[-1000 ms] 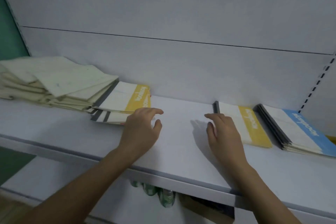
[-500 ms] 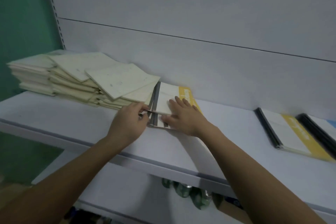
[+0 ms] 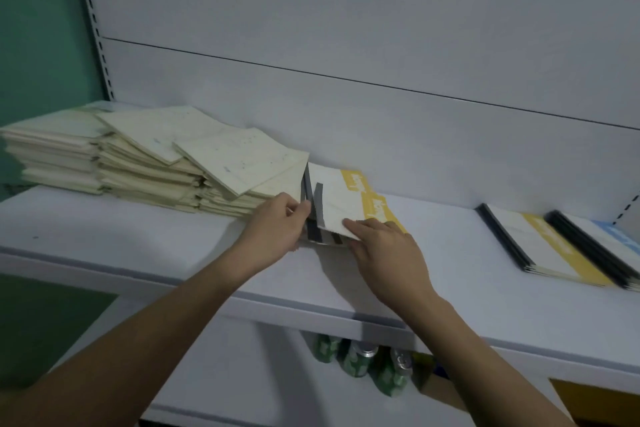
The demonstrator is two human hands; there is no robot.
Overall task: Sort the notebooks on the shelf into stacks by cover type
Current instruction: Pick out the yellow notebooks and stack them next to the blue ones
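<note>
A messy pile of cream-covered notebooks (image 3: 145,156) fills the left of the white shelf (image 3: 138,246). Against its right side lie a few white notebooks with grey spines and yellow bands (image 3: 341,199), fanned apart. My left hand (image 3: 277,227) grips their grey spine edges with curled fingers. My right hand (image 3: 384,246) holds the front corner of the top yellow-band notebook, lifted and tilted. Farther right lies a neat stack of yellow-band notebooks (image 3: 543,246), and beside it a blue-band stack (image 3: 609,246), cut off by the frame edge.
The shelf's white back panel (image 3: 346,97) rises right behind the notebooks. Under the shelf stand green cans (image 3: 360,362) and a brown box (image 3: 443,388). A green wall (image 3: 38,28) is at the left. Bare shelf lies between the two yellow-band groups.
Both hands moved left from the bare shelf middle to the yellow-band notebooks by the cream pile. The left took the spines; the right lifted the top notebook's corner.
</note>
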